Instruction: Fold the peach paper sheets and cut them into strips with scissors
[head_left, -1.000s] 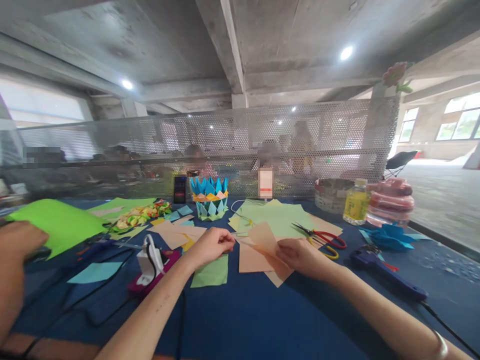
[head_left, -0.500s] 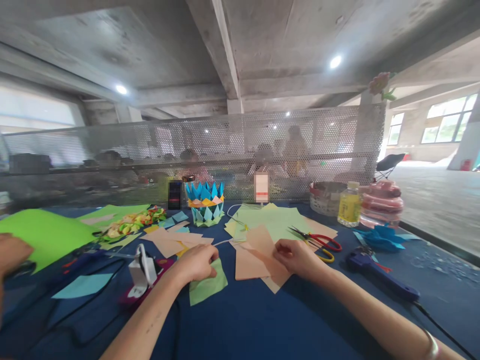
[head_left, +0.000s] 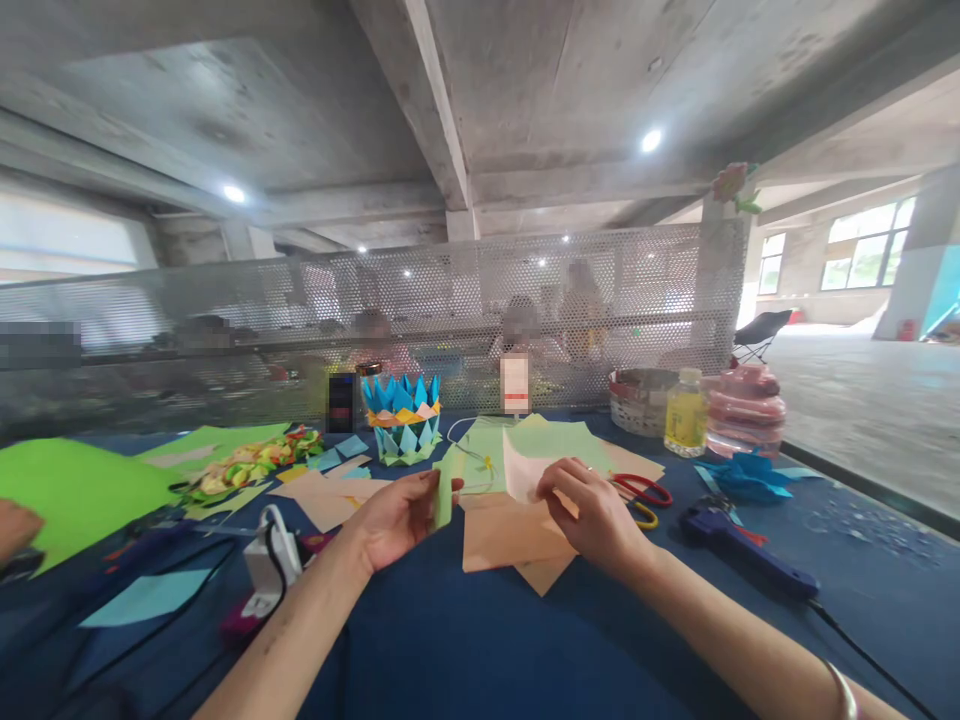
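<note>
My left hand is closed on a small green paper sheet, which stands upright beside the fingers. In my right hand the fingertips pinch a pale peach paper sheet, lifted at an angle above the pile. Orange-peach sheets lie beneath it on the blue table. Behind them are light green sheets. Red- and yellow-handled scissors lie partly hidden behind my right hand. A folded-paper basket in blue, orange and green stands beyond my left hand.
A purple glue gun, blue paper flower, yellow-labelled bottle and pink jug stand or lie at right. On the left are a white plug with cables, a light blue sheet and another person's hand. Behind runs a perforated screen.
My left hand has raised the green sheet off the table and turned it upright. My right hand has lifted a peach sheet off the pile.
</note>
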